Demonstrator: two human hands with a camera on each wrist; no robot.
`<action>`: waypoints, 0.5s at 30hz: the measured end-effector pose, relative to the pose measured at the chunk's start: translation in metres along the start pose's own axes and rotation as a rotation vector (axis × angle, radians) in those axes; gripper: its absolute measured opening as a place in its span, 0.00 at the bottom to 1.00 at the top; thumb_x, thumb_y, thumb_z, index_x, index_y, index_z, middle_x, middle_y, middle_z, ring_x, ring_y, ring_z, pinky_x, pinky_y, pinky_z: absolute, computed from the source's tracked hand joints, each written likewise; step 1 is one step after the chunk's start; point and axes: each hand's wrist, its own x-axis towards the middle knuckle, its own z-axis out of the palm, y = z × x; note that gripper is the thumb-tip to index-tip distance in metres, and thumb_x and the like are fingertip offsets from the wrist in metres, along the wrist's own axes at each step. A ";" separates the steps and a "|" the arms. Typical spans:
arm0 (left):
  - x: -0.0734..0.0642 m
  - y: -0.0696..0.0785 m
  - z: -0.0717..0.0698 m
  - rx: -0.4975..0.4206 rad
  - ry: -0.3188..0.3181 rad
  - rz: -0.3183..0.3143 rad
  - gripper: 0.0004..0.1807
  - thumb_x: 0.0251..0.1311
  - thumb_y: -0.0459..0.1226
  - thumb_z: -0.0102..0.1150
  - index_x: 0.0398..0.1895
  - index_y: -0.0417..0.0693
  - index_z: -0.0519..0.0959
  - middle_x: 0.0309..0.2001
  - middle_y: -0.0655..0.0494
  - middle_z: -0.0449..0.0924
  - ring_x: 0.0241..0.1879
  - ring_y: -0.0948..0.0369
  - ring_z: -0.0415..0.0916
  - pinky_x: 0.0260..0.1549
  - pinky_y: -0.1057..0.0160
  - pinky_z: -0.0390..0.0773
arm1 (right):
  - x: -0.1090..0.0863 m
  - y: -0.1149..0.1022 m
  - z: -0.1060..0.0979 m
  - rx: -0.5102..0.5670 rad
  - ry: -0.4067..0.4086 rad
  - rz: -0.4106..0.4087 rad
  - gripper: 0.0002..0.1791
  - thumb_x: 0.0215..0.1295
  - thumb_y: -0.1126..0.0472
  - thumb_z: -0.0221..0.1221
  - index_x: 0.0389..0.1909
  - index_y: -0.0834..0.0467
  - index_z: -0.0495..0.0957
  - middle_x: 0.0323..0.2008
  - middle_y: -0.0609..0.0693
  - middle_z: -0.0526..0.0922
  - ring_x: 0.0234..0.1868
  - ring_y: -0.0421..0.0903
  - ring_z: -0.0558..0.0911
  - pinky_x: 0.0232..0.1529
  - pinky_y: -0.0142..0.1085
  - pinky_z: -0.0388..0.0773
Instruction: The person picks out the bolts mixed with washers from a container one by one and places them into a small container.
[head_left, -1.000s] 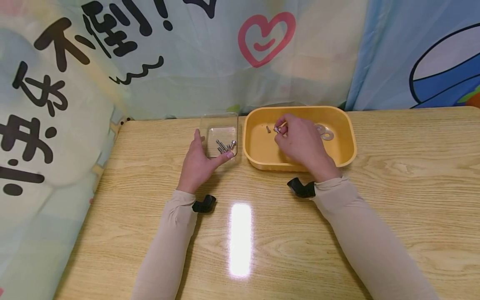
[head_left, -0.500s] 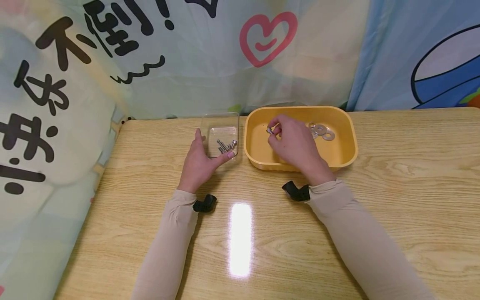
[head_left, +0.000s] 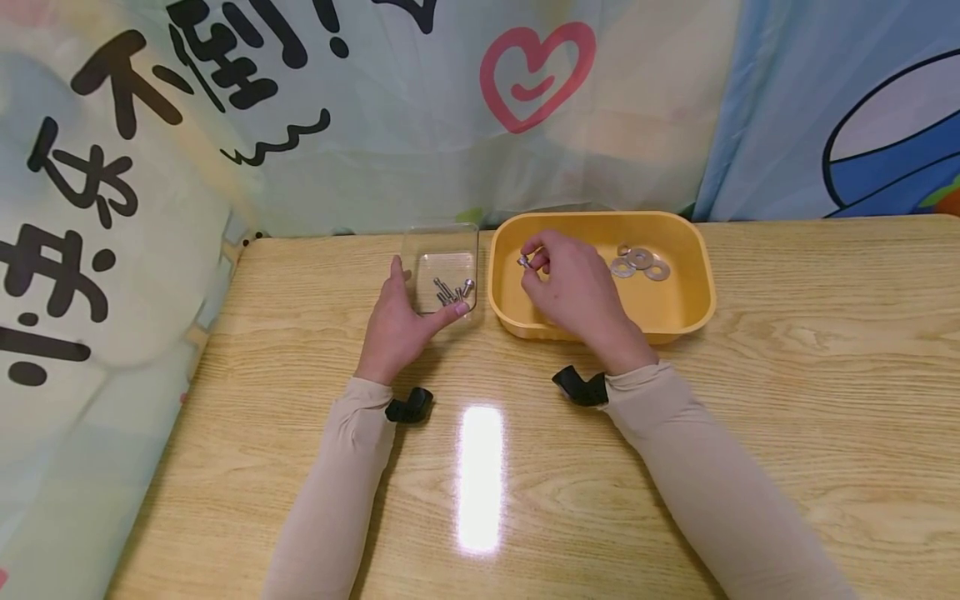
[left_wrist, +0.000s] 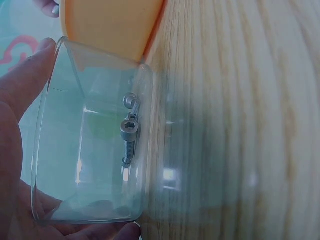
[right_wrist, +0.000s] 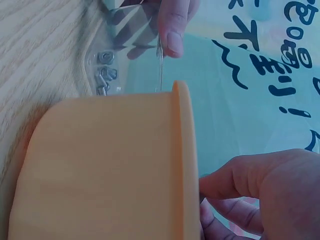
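Observation:
My left hand (head_left: 401, 333) holds a clear plastic box (left_wrist: 90, 150), fingers along its left side and thumb at the front right corner. Several silver socket-head bolts (left_wrist: 129, 131) lie inside the box. Over the left part of a yellow tub (head_left: 675, 312), my right hand (head_left: 581, 287) pinches a small silver bolt (head_left: 524, 261) between thumb and fingertips. In the right wrist view the tub's wall (right_wrist: 110, 160) hides most of what those fingertips hold. Several flat washers (head_left: 640, 259) lie on the tub's floor to the right of the hand.
Box and tub stand side by side at the back of a wood-grain table (head_left: 810, 375), a narrow gap between them. A printed curtain (head_left: 645, 100) hangs right behind them. Each wrist wears a black camera mount (head_left: 410, 406).
My right hand has shifted left within the tub with the bolt between its fingers, uncovering the washers. The left hand and the clear box have stayed in place.

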 end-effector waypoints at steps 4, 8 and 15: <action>0.001 0.000 0.000 -0.002 -0.001 -0.001 0.71 0.49 0.66 0.70 0.81 0.42 0.38 0.75 0.43 0.60 0.74 0.47 0.56 0.71 0.50 0.59 | 0.001 -0.003 0.003 0.009 0.004 -0.020 0.13 0.65 0.64 0.55 0.49 0.62 0.80 0.39 0.56 0.84 0.41 0.54 0.79 0.43 0.47 0.74; 0.001 -0.001 0.000 0.002 -0.002 0.000 0.71 0.48 0.66 0.70 0.81 0.42 0.38 0.75 0.43 0.60 0.75 0.48 0.56 0.71 0.50 0.58 | 0.002 -0.006 0.007 0.011 0.008 -0.042 0.13 0.66 0.64 0.55 0.48 0.62 0.80 0.38 0.56 0.84 0.40 0.54 0.79 0.42 0.46 0.74; 0.000 -0.001 0.000 0.004 0.001 0.010 0.71 0.48 0.67 0.70 0.81 0.42 0.38 0.75 0.43 0.59 0.75 0.47 0.55 0.71 0.49 0.59 | 0.002 -0.012 0.013 0.009 0.021 -0.066 0.12 0.65 0.65 0.55 0.47 0.61 0.80 0.37 0.55 0.84 0.41 0.53 0.79 0.45 0.48 0.73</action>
